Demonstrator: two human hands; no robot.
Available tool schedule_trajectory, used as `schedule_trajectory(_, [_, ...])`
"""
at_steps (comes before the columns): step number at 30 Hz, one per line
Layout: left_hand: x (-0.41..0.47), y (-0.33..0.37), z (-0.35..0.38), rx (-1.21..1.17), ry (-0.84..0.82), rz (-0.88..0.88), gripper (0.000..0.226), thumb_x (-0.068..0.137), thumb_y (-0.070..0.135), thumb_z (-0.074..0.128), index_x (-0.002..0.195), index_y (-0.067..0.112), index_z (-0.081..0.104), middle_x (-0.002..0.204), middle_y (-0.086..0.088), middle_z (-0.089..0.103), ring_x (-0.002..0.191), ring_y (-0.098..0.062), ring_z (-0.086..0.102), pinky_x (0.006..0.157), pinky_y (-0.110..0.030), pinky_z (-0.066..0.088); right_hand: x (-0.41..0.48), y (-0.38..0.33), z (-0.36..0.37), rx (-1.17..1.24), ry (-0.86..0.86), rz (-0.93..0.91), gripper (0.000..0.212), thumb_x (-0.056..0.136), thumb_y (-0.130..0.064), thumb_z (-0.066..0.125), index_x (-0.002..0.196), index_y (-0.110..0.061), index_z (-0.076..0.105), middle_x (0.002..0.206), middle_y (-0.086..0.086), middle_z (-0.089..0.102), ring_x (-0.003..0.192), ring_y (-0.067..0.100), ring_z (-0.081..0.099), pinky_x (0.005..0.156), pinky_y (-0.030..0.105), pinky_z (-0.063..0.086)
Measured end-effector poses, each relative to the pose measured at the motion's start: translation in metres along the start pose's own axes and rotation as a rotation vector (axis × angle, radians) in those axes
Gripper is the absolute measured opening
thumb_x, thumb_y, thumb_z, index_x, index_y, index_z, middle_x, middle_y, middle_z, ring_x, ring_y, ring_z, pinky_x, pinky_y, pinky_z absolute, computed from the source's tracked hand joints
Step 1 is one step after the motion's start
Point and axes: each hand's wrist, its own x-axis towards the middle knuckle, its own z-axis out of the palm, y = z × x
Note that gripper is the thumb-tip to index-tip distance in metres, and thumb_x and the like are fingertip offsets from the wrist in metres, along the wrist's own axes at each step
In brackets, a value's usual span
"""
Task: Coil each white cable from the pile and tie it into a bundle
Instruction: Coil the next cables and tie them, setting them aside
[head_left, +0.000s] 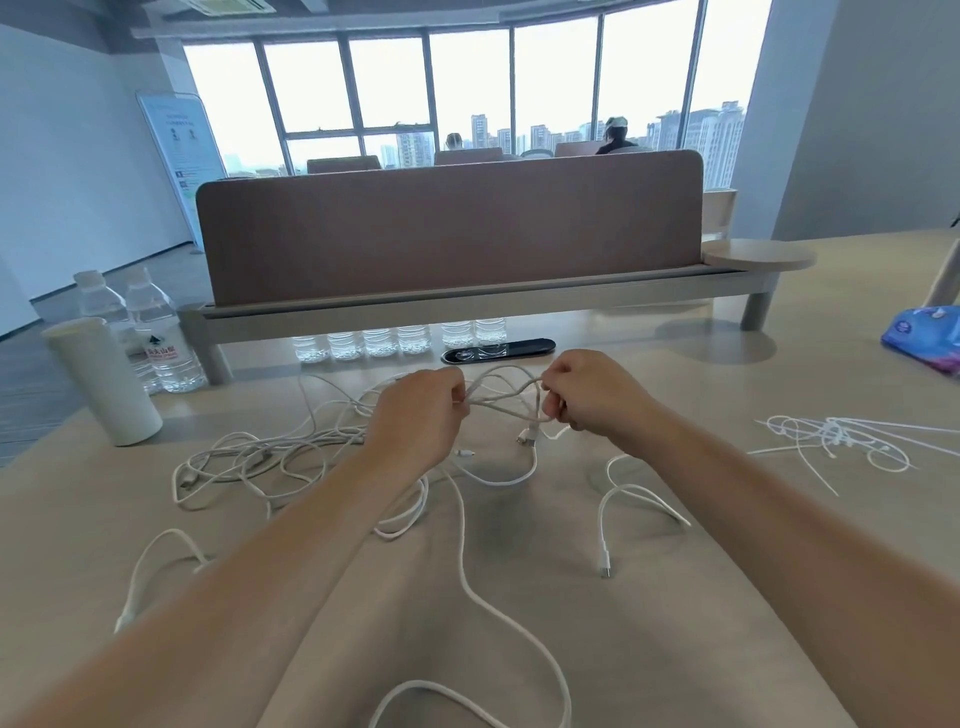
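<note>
Grip: left hand (421, 410) and right hand (592, 397) are both pinching loops of thin white charging cable (506, 402), holding it just above pale wooden table (857, 374).
Pile risk: tangled white cable pile (249, 457) is lying beside left wrist; dangling plug end may be snagging it.
Loop risk: coils are looking loose, likely springing open before tying.

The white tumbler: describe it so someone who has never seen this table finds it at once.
Find the long brown divider panel across the table and follow it to its left end, where clear water bottles stand. The white tumbler stands just in front of them, by the table's left edge. Unlike the bottles, it is opaque, plain and unlabelled.
</note>
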Motion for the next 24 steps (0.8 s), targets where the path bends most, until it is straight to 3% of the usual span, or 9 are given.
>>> schedule_trajectory(4, [-0.002,0.002,-0.004,-0.039,-0.014,-0.004,0.02,0.095,0.034,0.065,0.088,0.017,0.057,0.08,0.001,0.064,0.081,-0.025,0.057,0.064,-0.033,0.033,-0.001,-0.001,0.001,-0.152,-0.062,-0.051,0.015,0.093,-0.01,0.048,0.092,-0.015,0.062,0.07,0.001,0.075,0.055,0.005,0.058,0.062,0.027,0.045])
schedule_trajectory(7, [-0.003,0.003,-0.006,-0.091,-0.059,-0.019,0.027,0.091,0.035,0.07,0.081,0.017,0.053,0.074,0.004,0.058,0.077,-0.023,0.055,0.061,-0.033,0.033,0.001,-0.001,0.009,-0.471,-0.041,-0.139,0.011,0.089,-0.016,0.058,0.088,-0.025,0.064,0.095,-0.004,0.069,0.085,0.015,0.062,0.073,0.03,0.049])
schedule_trajectory(11, [-0.002,0.004,-0.008,-0.1,-0.096,-0.002,0.026,0.088,0.032,0.074,0.08,0.016,0.055,0.074,0.001,0.06,0.08,-0.025,0.058,0.063,-0.033,0.035,-0.006,-0.006,0.019,-0.601,0.148,-0.386,0.019,0.094,-0.029,0.061,0.112,-0.024,0.065,0.118,-0.005,0.05,0.097,0.018,0.054,0.082,0.033,0.048])
schedule_trajectory(14, [-0.003,0.008,-0.01,-0.069,-0.123,0.057,0.02,0.091,0.028,0.071,0.083,0.019,0.055,0.083,0.0,0.062,0.084,-0.024,0.056,0.065,-0.032,0.032,-0.007,-0.013,0.025,-0.706,0.043,-0.508,0.03,0.099,-0.024,0.053,0.125,-0.029,0.065,0.119,-0.004,0.052,0.108,0.017,0.053,0.086,0.033,0.046])
schedule_trajectory(16, [-0.004,0.008,-0.011,-0.054,-0.13,0.108,0.016,0.094,0.026,0.067,0.085,0.021,0.055,0.087,-0.001,0.062,0.084,-0.022,0.054,0.065,-0.032,0.032,-0.004,-0.011,0.033,-0.775,-0.09,-0.432,0.032,0.098,-0.027,0.052,0.125,-0.037,0.065,0.108,-0.005,0.053,0.105,0.021,0.056,0.089,0.039,0.048])
schedule_trajectory(19, [-0.003,0.004,-0.014,-0.092,-0.112,0.11,0.016,0.095,0.02,0.065,0.083,0.02,0.054,0.082,0.003,0.061,0.081,-0.022,0.058,0.065,-0.032,0.036,0.002,-0.003,0.038,-0.764,-0.128,-0.321,0.023,0.096,-0.039,0.055,0.11,-0.037,0.073,0.096,-0.008,0.061,0.098,0.023,0.059,0.091,0.046,0.049])
schedule_trajectory(22, [0.001,-0.006,-0.022,-0.154,-0.056,0.04,0.02,0.098,0.018,0.061,0.081,0.018,0.051,0.074,0.005,0.058,0.066,-0.011,0.053,0.057,-0.028,0.034,0.009,0.01,0.033,-0.817,-0.133,-0.253,0.019,0.095,-0.029,0.058,0.096,-0.027,0.077,0.095,0.0,0.071,0.093,0.026,0.062,0.087,0.039,0.051])
schedule_trajectory(24, [0.004,-0.014,-0.034,-0.195,0.016,-0.004,0.017,0.101,0.018,0.055,0.085,0.014,0.051,0.072,-0.001,0.058,0.063,-0.018,0.049,0.056,-0.03,0.033,0.015,0.024,0.029,-0.872,-0.112,-0.188,0.017,0.091,-0.021,0.059,0.091,-0.02,0.076,0.091,0.004,0.069,0.089,0.029,0.063,0.076,0.033,0.052])
